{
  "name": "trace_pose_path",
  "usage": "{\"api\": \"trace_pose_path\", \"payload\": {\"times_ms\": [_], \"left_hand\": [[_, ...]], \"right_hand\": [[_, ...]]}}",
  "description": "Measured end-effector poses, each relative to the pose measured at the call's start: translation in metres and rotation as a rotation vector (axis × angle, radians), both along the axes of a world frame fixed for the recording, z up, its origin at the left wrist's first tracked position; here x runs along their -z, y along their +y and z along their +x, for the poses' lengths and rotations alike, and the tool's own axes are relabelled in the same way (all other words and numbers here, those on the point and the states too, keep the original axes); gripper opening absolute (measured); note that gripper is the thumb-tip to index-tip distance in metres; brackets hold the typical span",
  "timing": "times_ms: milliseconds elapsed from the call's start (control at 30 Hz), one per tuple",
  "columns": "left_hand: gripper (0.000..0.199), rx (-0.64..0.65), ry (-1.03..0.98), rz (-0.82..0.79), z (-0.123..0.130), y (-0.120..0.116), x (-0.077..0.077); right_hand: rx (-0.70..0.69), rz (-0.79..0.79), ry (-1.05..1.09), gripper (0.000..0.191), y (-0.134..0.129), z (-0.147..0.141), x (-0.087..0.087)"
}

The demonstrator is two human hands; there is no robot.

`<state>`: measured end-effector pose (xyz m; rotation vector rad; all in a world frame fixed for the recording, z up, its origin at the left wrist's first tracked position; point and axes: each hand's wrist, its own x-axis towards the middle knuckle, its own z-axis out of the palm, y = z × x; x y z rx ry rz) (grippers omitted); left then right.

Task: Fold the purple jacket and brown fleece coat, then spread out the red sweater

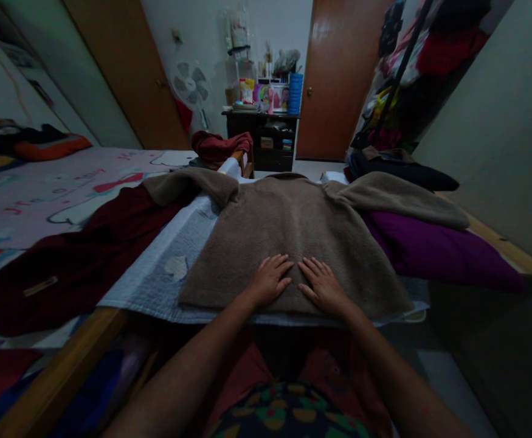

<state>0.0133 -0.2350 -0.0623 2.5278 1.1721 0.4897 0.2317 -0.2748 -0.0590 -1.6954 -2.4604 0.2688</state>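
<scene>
Fingers point(275, 261) on your left hand point(267, 283) and right hand point(324, 289) are straight and slightly spread, gripping nothing. Both rest palm down on the brown fleecy garment point(288, 219), near the middle of its lower part, angled inward with a small gap between the two. That garment is laid out right in front of you, hem point(227, 300) on your side, darker collar point(288, 176) at the far end. It lies on a light blue quilted cloth point(151, 289), which shows at the left and as a strip below the hem; pale patch point(176, 266) on the cloth's left part. Sleeve on your left point(199, 181) reaches over a dark red garment point(96, 249), which carries a small label point(41, 286). Sleeve on your right point(402, 198) lies across a purple item point(443, 249); too dim to say whether cushion or folded cloth. Dark folded clothes point(402, 171) sit just beyond that sleeve. Further left, a printed sheet point(56, 188), with a wooden rail point(65, 377) near you. Far end: white fan point(191, 84), dark cabinet point(266, 158), brown door point(343, 79); more clothes point(448, 55) hang at upper right.
</scene>
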Motion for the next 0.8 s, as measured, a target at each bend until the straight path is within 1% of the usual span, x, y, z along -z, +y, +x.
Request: {"api": "trace_pose_path", "payload": {"times_ms": [133, 200, 300, 433, 500, 600, 700, 800], "left_hand": [[0.044, 0.011, -0.043, -0.041, -0.003, 0.005, -0.004], [0.044, 0.029, -0.024, -0.035, -0.005, 0.007, -0.007], [0.048, 0.034, 0.053, 0.031, -0.01, 0.012, -0.011], [0.05, -0.037, 0.137, 0.116, -0.018, 0.023, -0.01], [0.046, -0.032, 0.143, 0.132, -0.022, 0.028, -0.007], [0.041, -0.03, 0.127, 0.15, -0.026, 0.031, -0.003], [0.037, -0.058, 0.088, 0.154, -0.029, 0.032, -0.002], [0.032, -0.093, 0.031, 0.116, -0.029, 0.03, -0.005]], "right_hand": [[0.012, -0.008, 0.019, 0.062, 0.0, 0.0, 0.0], [0.023, -0.017, 0.026, 0.062, 0.001, -0.001, -0.002], [0.041, -0.022, 0.049, 0.059, 0.005, -0.007, -0.008], [0.01, 0.021, 0.095, 0.057, 0.014, -0.023, -0.014], [-0.003, 0.019, 0.097, 0.057, 0.019, -0.031, -0.012], [0.023, 0.006, 0.09, 0.054, 0.024, -0.037, -0.006], [0.036, 0.023, 0.1, 0.054, 0.025, -0.036, 0.0], [0.03, 0.034, 0.128, 0.053, 0.025, -0.034, 0.002]]}}
